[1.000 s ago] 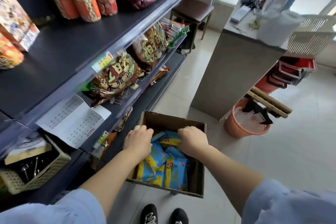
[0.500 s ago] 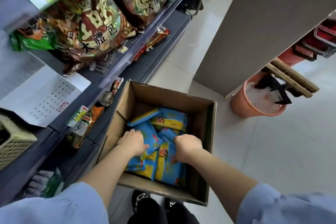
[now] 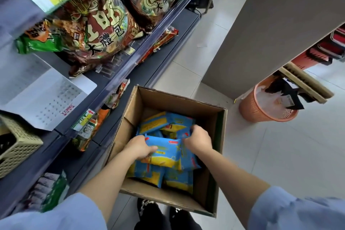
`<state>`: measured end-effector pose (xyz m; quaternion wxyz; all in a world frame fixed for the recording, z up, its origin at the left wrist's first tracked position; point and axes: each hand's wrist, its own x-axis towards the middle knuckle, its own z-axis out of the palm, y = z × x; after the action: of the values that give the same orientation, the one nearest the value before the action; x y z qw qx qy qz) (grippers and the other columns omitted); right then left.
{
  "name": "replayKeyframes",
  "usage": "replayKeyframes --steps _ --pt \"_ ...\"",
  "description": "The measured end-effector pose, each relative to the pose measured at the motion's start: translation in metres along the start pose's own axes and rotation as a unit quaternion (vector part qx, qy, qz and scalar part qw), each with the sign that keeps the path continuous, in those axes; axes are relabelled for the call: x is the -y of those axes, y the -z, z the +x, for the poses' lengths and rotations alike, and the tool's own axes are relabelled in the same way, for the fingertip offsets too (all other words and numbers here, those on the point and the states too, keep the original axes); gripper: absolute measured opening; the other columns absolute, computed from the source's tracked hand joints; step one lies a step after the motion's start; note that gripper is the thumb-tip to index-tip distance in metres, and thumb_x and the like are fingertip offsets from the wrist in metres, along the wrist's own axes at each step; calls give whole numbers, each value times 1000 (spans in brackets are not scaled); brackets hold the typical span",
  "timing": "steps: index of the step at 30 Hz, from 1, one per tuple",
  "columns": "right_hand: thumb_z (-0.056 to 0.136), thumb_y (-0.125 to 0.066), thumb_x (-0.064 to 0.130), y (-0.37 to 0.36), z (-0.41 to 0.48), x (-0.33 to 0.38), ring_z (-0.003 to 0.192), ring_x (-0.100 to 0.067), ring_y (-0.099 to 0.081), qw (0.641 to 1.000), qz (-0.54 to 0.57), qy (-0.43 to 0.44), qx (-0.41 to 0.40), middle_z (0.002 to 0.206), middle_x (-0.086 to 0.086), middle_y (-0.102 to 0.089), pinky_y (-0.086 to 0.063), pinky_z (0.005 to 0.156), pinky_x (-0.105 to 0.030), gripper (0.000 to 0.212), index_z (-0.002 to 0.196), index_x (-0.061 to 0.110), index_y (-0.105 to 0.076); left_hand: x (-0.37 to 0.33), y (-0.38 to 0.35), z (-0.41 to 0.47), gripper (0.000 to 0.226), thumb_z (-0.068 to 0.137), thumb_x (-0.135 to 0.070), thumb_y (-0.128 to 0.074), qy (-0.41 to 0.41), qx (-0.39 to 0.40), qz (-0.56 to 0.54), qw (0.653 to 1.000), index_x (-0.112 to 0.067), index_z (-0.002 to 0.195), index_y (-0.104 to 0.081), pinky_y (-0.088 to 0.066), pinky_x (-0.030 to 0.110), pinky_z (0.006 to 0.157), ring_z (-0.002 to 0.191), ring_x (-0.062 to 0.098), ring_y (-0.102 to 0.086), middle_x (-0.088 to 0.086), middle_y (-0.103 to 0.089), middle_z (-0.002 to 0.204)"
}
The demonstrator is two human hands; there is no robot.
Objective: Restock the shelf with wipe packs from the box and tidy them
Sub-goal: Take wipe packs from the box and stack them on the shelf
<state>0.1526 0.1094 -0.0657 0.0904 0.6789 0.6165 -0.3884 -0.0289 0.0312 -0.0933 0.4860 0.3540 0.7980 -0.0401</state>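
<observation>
Head camera: both forearms down inside a brown corrugated cardboard box (image 3: 179,102), top open, roughly square. Between left hand (image 3: 139,148) and right hand (image 3: 198,139), a flat, glossy blue-and-yellow wipe pack (image 3: 164,152) of soft plastic film, tilted, with the fingers of each hand curled tight over its opposite edges. Beneath and beyond the grip, more wipe packs (image 3: 177,179) heaped loosely. Left of the grip, dark metal shelf (image 3: 119,82) with crinkled foil snack bags (image 3: 93,22). Well right of the grip, round orange mesh bin (image 3: 261,110).
</observation>
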Motion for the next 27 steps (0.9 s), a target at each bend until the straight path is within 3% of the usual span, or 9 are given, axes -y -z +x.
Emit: replayKeyframes --steps 5,8,10,14,17,18,20,24,27 --pt "89 -63 32 14 -4 8 118 -23 -57 997 59 46 -12 127 -2 -63 -42 91 -27 42 129 20 -58 -2 32 -22 41 86 -22 -70 -79 13 -124 989 -8 122 -57 -47 32 90 107 20 -60 5 -63 119" --pt "89 -66 29 33 -13 26 110 -20 -60 990 105 89 -15 118 -2 -66 -45 90 -28 40 127 21 -61 -9 50 -41 35 81 -19 -75 -144 9 -58 988 -9 112 -63 -51 35 90 104 22 -62 4 -65 112" --pt "84 -73 26 46 -23 43 97 -17 -61 985 119 127 -10 103 0 -64 -47 87 -30 33 115 21 -64 -19 58 -57 31 74 -21 -80 -189 -45 -7 981 -9 100 -67 -49 33 88 105 21 -59 1 -59 112" --pt "77 -80 21 68 -43 72 77 -9 -57 970 112 212 29 88 6 -64 -50 79 -27 21 88 23 -63 -38 76 -88 21 70 -15 -82 -238 -98 -68 964 -14 68 -61 -40 24 85 111 13 -54 -11 -58 119" --pt "75 -82 16 92 -62 91 68 0 -54 957 150 238 67 79 9 -63 -45 70 -17 21 90 15 -68 -42 97 -113 20 68 -19 -83 -232 -99 -111 961 -9 72 -66 -40 29 65 76 14 -55 0 -64 79" --pt "73 -83 16 99 -69 96 67 0 -55 952 168 244 74 76 9 -63 -45 68 -18 21 88 15 -68 -43 104 -122 20 67 -21 -83 -227 -106 -121 960 -10 74 -68 -41 30 63 72 14 -54 5 -65 75" --pt "71 -85 20 113 -80 105 74 -7 -61 947 196 241 80 80 5 -68 -50 72 -25 23 87 17 -68 -45 119 -140 16 65 -21 -84 -227 -121 -147 955 -15 73 -71 -44 30 64 69 11 -55 4 -67 73" --pt "72 -83 17 141 -96 118 103 -18 -60 953 204 208 82 110 -5 -63 -49 90 -30 48 116 14 -63 -42 149 -179 18 65 -4 -85 -211 -139 -263 931 -12 79 -74 -54 34 70 73 14 -65 1 -71 75" --pt "75 -77 2 161 -109 129 85 -18 -61 944 247 193 106 103 -9 -62 -51 69 -20 43 113 9 -59 -35 169 -210 22 69 6 -79 -197 -153 -341 906 -12 78 -72 -56 38 77 77 19 -67 -2 -73 73"
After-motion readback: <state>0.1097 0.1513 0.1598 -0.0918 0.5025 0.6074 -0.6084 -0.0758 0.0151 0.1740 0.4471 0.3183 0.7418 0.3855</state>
